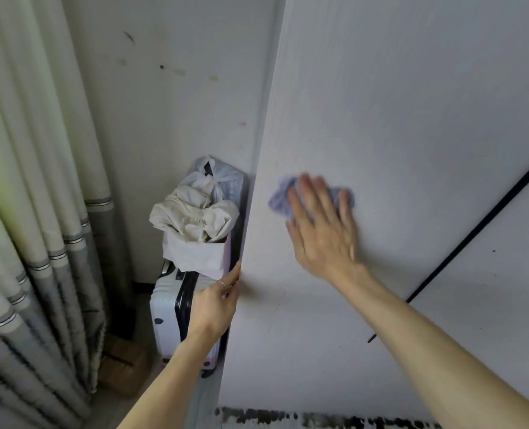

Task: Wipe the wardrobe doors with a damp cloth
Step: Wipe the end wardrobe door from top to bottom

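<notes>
From the head view, a pale, matt wardrobe door (396, 119) with a faint vertical grain fills the frame from 12 round to 5 o'clock. A thin dark seam (480, 227) at 3 o'clock parts it from the next panel. Just right of centre, the right hand (322, 230) lies flat, its fingers straight and spread wide. It presses a crumpled lilac-blue cloth (280, 199) against the door, and soft folds of the cloth show past the fingertips. At 7 o'clock the left hand (215, 305), a thin ring (221, 284) on one finger, rests on the door's left edge with one finger straight along it. Whether the other fingers curl behind the edge cannot be told. Beside it stands a ribbed, hard-shelled white suitcase (167, 308) with a black band. On the suitcase sits a white paper bag (195, 255) stuffed with creased cream fabric (192, 218), and behind that a knotted clear plastic bag (226, 178). Pleated cream curtains (34, 181) with grey striped hems hang at 9 o'clock. Dark mottled patches (319, 419) run along the door's bottom at 6 o'clock.
</notes>
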Demonstrator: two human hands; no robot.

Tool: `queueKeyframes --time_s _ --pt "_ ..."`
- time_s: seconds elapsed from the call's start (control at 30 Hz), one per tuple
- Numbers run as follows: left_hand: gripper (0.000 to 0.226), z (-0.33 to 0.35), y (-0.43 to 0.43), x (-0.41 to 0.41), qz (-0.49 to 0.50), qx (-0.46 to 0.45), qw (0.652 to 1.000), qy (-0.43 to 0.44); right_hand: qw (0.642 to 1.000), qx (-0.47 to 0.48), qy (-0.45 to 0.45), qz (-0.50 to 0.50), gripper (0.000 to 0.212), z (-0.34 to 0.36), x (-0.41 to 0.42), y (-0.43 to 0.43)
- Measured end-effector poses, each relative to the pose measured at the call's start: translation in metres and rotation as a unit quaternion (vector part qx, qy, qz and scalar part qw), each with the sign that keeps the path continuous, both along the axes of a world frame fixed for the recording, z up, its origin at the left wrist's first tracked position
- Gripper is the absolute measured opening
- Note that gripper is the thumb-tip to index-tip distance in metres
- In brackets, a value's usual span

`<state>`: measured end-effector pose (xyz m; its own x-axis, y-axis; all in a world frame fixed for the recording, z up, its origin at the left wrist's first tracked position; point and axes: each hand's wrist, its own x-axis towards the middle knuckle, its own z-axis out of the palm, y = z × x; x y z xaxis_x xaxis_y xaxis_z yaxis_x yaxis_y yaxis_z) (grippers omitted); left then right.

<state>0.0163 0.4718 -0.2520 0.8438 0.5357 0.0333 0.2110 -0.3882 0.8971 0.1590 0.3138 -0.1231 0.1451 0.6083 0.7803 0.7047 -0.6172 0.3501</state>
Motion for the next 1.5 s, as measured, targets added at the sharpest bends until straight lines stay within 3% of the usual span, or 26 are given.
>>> queueKeyframes --time_s 0.07,0.17,0.37,0.47,0.6,0.83,0.97,1.33,1.5 --pt "0.043 -0.001 0.002 0.003 0.001 -0.003 1.000 0.003 0.999 0.048 -0.006 -0.010 0.059 0.037 -0.002 0.020" --pt "0.037 -0.012 0.009 0.005 0.007 0.010 1.000 0.022 0.997 0.081 -0.012 0.003 0.061 0.021 -0.003 0.033" --pt "0.042 -0.055 0.007 0.012 0.024 0.033 0.998 -0.039 0.995 -0.091 -0.042 0.017 0.067 -0.173 0.004 0.000" --pt "0.048 -0.074 0.002 0.017 0.057 0.048 0.994 -0.081 0.994 -0.108 -0.028 0.002 0.067 -0.232 0.007 -0.011" --pt "0.036 -0.085 -0.001 0.021 0.077 0.077 0.988 -0.111 0.995 -0.086 -0.046 0.023 0.059 -0.208 0.011 -0.015" --pt "0.043 -0.095 -0.032 0.022 0.130 0.053 0.976 -0.164 0.994 0.108 -0.014 -0.026 0.055 -0.073 0.018 -0.022" --pt "0.042 -0.100 -0.030 0.023 0.137 0.056 0.971 -0.189 0.991 0.129 -0.009 -0.037 0.057 -0.067 0.018 -0.026" --pt "0.052 -0.156 -0.046 0.052 0.167 0.118 0.920 -0.336 0.999 0.030 -0.027 -0.015 0.058 -0.301 0.024 -0.043" --pt "0.051 -0.172 -0.052 0.062 0.165 0.178 0.899 -0.366 0.998 -0.023 -0.051 -0.015 0.057 -0.314 0.033 -0.057"
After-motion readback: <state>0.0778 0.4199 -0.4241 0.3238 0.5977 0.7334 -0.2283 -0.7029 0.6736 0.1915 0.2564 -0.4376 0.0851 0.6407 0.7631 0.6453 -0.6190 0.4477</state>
